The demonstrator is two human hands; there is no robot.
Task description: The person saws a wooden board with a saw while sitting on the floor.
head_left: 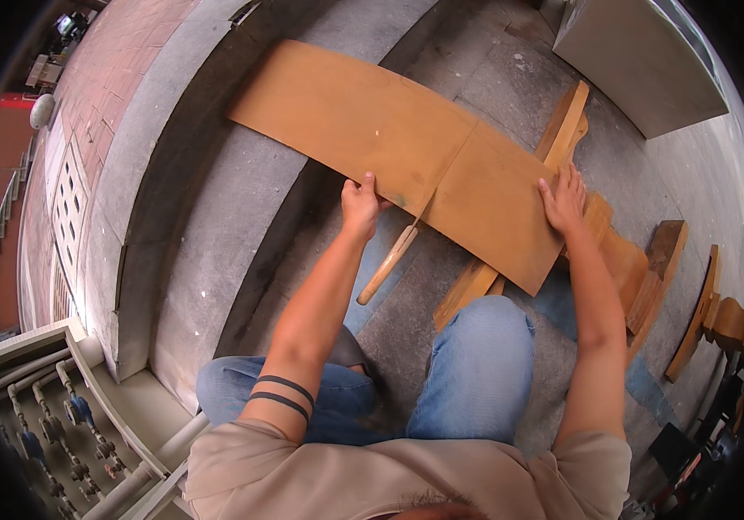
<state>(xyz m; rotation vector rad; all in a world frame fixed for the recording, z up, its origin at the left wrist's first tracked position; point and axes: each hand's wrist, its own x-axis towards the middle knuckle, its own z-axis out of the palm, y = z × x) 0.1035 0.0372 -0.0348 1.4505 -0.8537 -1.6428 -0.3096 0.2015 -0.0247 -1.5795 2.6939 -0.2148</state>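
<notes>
A long orange-brown wooden board lies slantwise before me, its far left end over the stone steps. My left hand is closed on its near edge, thumb on top and the other fingers mostly hidden below. My right hand holds the right end, with thumb and fingers on the board's surface by the edge. Between my hands, a tool with a wooden handle, apparently a saw, sticks out from the near edge. Its thin blade meets a dark line running across the board. Neither hand touches the handle.
Under the board's right part lies a wooden beam. More shaped wooden pieces rest on the floor at right. A large grey box stands far right. Grey stone steps rise at left, beside pipes with valves at lower left.
</notes>
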